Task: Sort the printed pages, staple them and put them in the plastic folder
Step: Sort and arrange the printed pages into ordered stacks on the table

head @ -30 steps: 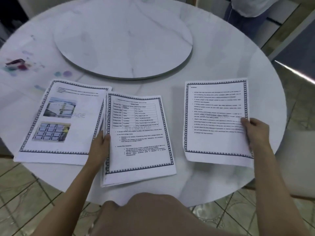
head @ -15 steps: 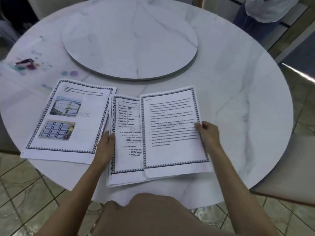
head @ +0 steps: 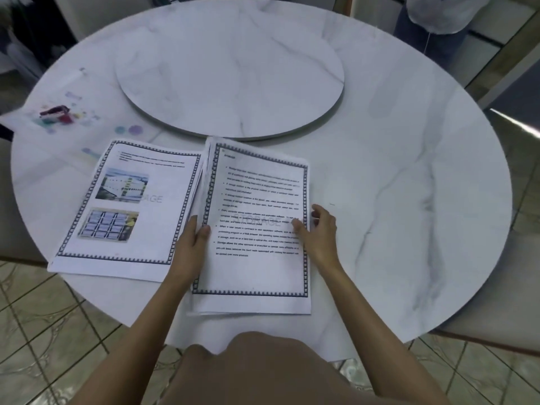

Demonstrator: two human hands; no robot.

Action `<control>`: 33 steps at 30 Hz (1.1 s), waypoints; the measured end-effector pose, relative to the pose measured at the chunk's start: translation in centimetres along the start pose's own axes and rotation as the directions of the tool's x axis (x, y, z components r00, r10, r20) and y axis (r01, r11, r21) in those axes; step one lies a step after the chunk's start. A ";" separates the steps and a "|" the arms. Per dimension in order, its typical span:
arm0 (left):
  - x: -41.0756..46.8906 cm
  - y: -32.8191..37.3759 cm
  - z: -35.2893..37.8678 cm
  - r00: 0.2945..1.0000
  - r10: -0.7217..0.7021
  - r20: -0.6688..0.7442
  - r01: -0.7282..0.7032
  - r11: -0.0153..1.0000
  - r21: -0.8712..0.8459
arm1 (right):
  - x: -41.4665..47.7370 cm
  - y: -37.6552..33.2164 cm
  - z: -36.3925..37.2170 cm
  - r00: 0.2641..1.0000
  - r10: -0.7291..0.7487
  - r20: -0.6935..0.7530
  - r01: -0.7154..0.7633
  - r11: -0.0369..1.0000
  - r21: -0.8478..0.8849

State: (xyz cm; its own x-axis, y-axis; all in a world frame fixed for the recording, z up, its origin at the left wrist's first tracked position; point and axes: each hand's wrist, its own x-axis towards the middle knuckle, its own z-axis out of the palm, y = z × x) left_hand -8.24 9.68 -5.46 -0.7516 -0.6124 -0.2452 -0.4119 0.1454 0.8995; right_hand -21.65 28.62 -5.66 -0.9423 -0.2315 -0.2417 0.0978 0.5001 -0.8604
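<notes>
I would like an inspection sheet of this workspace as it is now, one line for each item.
Surface: round marble table with a raised turntable in its middle.
Job's things: stack of pages, text page on top, near the front edge; picture page to its left; see-through folder far left, blurred, a dark stapler-like object on it.
Clutter: nothing seen.
Grippers: left hand rests on the stack's left edge; right hand touches its right edge, fingers relaxed.
Cables: nothing seen.
Surroundings: tiled floor; a person stands beyond the table.
</notes>
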 end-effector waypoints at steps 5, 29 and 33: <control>0.5 2.8 0.4 0.993 0.114 -0.003 -0.114 0.989 -0.090 | 0.9 -1.6 -2.5 0.986 0.014 0.165 -0.059 0.961 0.272; -3.2 6.3 3.5 0.971 0.194 -0.138 -0.224 0.942 -0.252 | -4.6 -5.0 -2.2 0.960 -0.190 -0.204 0.266 0.843 0.468; -3.7 5.0 3.8 0.975 0.186 -0.119 -0.209 0.952 -0.225 | -5.1 -3.8 -1.7 0.973 -0.156 -0.169 0.218 0.857 0.467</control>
State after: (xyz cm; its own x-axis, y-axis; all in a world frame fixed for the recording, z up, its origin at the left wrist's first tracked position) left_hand -9.48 15.68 -1.39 -0.7482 -0.6629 -0.0283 -0.1186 0.0916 0.9887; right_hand -17.79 29.35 -0.43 -0.9864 -0.1621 -0.0255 0.0277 -0.0115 -0.9995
